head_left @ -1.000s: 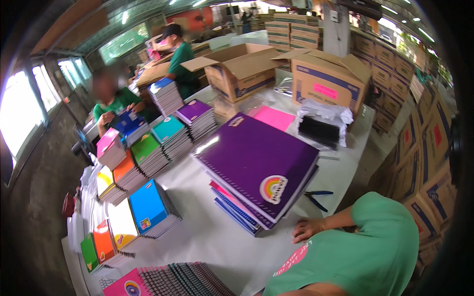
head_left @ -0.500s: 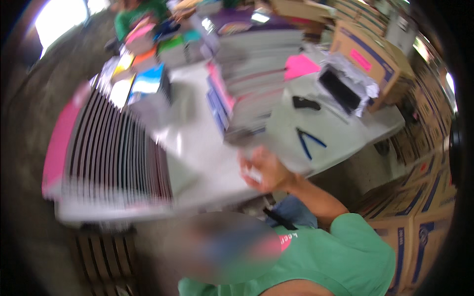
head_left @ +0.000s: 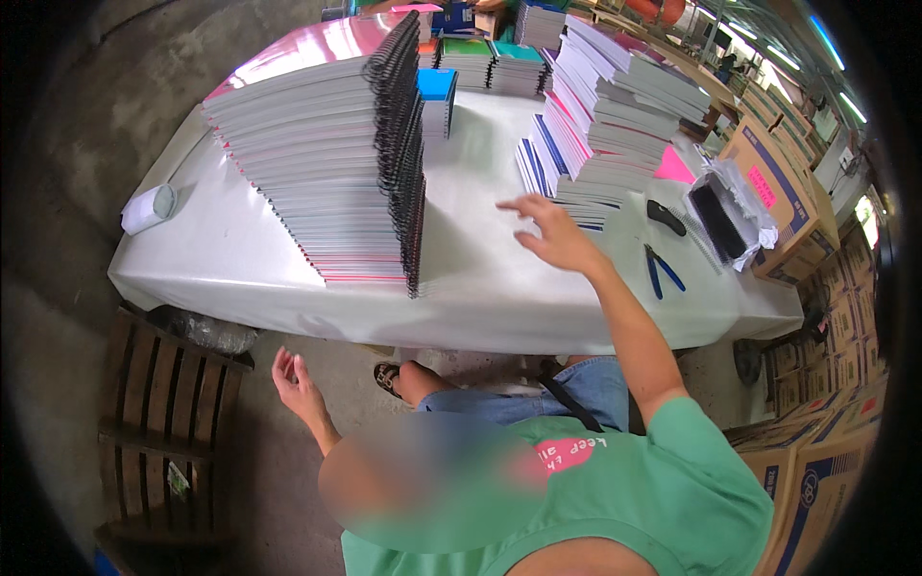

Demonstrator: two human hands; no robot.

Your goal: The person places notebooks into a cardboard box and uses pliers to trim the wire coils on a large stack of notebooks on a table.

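Here, the hands (head_left: pixel 301 389) spread loosely, empty, the right one (head_left: pixel 554 237) near a ridged, paper-edged notebook stack (head_left: pixel 615 120).

Head-worn fisheye view down over the table (head_left: pixel 471 206), seemingly near.

Along the left, a mottled grey wall (head_left: pixel 125 125), dim toward the rim, its join with the ground hard to make out. Below, bare grey concrete floor (head_left: pixel 274 451). At lower left, dark slatted wooden furniture (head_left: pixel 154 440), near the front corner of a wide counter (head_left: pixel 519 312) draped in glossy white sheeting, with pale glare across the top. Down the right side, brown cardboard cartons (head_left: pixel 836 355) in stacks. Farther up, a grey pillar (head_left: pixel 851 178) and a white glare patch (head_left: pixel 867 221), too bright to read. At upper right, slanting tube lights (head_left: pixel 826 43) beneath a dim roof.
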